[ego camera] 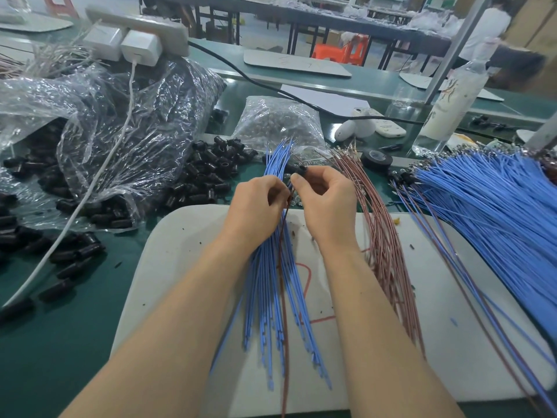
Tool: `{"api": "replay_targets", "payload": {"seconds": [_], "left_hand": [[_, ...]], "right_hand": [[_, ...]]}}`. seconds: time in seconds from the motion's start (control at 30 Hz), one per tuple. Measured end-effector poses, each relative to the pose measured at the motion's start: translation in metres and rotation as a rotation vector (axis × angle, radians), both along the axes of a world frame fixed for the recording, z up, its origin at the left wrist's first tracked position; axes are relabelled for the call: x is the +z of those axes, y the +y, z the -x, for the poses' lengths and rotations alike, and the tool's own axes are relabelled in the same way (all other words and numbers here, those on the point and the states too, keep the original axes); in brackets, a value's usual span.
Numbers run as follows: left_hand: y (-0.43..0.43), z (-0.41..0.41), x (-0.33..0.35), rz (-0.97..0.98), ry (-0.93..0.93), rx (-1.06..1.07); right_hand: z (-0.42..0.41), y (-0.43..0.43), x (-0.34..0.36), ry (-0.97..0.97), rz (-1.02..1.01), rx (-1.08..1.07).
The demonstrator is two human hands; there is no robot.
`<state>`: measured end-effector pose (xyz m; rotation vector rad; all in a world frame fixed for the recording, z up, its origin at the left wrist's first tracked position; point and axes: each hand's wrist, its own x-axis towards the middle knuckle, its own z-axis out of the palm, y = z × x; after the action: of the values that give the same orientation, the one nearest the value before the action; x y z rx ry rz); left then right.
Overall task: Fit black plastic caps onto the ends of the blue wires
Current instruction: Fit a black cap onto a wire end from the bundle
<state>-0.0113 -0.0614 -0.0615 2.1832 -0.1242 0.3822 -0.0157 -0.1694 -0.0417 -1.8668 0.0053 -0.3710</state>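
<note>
A white work mat lay on the green table. Brown wires fanned across the mat's right part. Just beyond the mat sat a roll of black tape and a clear bag of small brownish parts. A clear bottle stood farther beyond the mat, to the right. A white power strip lay far beyond the mat's left corner, and its white cable trailed left of the mat.

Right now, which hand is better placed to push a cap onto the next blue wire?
Probably the right hand: it pinches a black cap at its fingertips, close to the left hand, which grips the blue wires and would steady them.
</note>
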Motion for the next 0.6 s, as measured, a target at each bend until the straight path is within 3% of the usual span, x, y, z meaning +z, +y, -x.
{"api": "replay_targets", "payload": {"seconds": [0.27,0.47,0.6], "left_hand": [[0.0,0.002,0.008,0.143,-0.071,-0.076],[0.006,-0.002,0.009,0.239,-0.147,0.012],[0.005,-0.002,0.008,0.259,-0.155,0.02]], "right_hand": [[-0.003,-0.004,-0.002,0.042,0.055,0.05],[-0.008,-0.024,0.002,-0.044,0.09,-0.204],[-0.008,-0.029,-0.003,0.01,0.317,-0.181]]}}
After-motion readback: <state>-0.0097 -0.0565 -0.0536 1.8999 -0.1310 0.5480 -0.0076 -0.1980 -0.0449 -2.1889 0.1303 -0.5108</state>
